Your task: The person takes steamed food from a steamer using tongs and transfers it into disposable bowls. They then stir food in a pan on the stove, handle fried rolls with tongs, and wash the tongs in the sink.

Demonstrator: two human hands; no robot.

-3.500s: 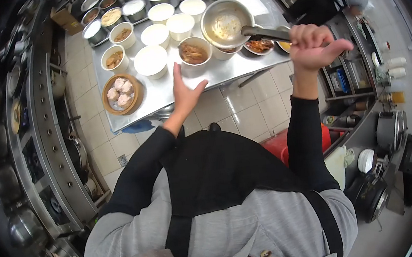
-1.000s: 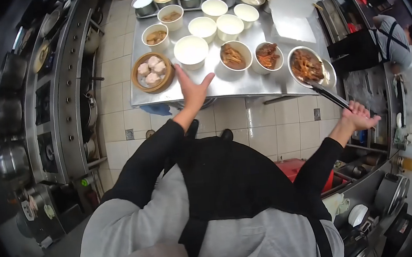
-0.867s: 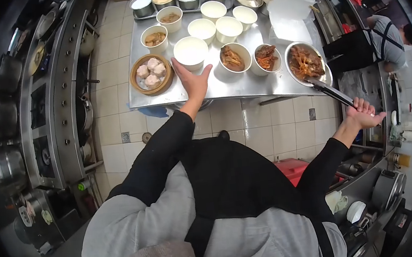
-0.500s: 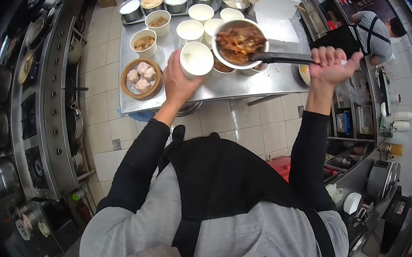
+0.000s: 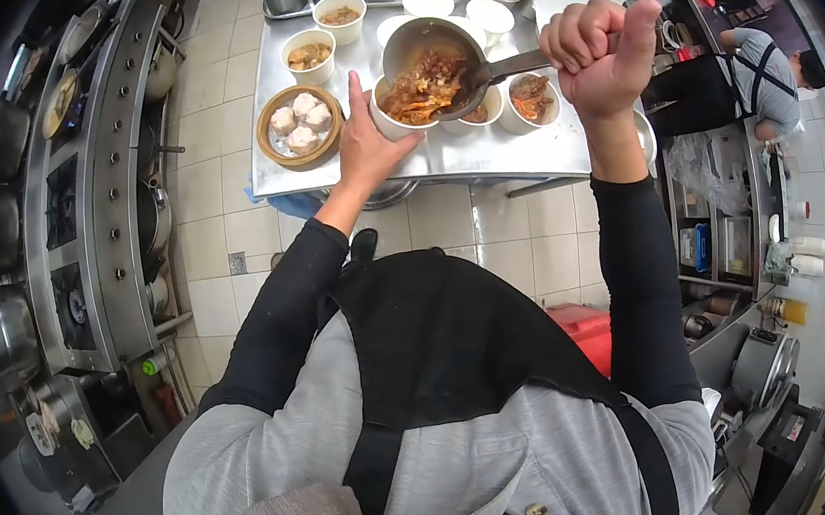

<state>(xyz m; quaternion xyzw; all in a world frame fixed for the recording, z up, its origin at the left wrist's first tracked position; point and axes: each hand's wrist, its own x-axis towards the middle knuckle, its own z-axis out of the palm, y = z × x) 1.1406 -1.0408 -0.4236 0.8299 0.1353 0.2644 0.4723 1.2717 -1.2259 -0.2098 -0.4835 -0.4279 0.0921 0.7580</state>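
Hiding much of the white cup (image 5: 406,129), the pan (image 5: 407,42) tips over it; can't tell fill level. Pan food (image 5: 427,88) is reddish-brown, glossy, chunky, bunched at the low lip. Left hand (image 5: 370,143): fingers curved round the cup, at the front of the bench (image 5: 463,160), beside the steamer (image 5: 273,151). Right hand (image 5: 603,61): fingers closed on the pan handle. Versus last frame: pan now steeper and over the cup, which showed empty.

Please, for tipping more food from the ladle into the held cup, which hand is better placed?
Probably the right hand: it grips the metal ladle, tilted over the paper cup. The left hand holds this cup.
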